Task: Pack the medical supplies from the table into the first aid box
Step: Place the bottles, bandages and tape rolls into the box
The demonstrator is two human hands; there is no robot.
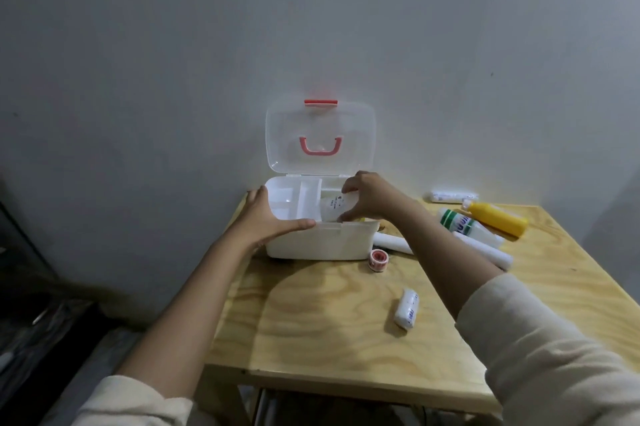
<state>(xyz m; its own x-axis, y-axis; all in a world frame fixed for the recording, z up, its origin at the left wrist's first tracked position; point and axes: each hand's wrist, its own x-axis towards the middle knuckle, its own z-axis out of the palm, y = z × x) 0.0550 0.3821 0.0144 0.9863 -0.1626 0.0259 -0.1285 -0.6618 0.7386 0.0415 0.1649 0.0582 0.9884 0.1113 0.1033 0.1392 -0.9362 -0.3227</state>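
- A pale plywood table [329, 328] with swirling grain stands against the wall.
- Behind the table rises a plain grey-white wall [156, 44], flecked with small dark marks.
- Below the table's near edge, a wooden leg [242, 401] shows.
- Left of the table lies dark, glossy clutter [41, 321], too dim to identify.
- Soft, dull light leaves faint shadows on the tabletop.

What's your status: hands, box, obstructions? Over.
Left hand rests on white plastic first aid box, lid open. Right hand holds translucent printed container inside it. Nothing blocking.
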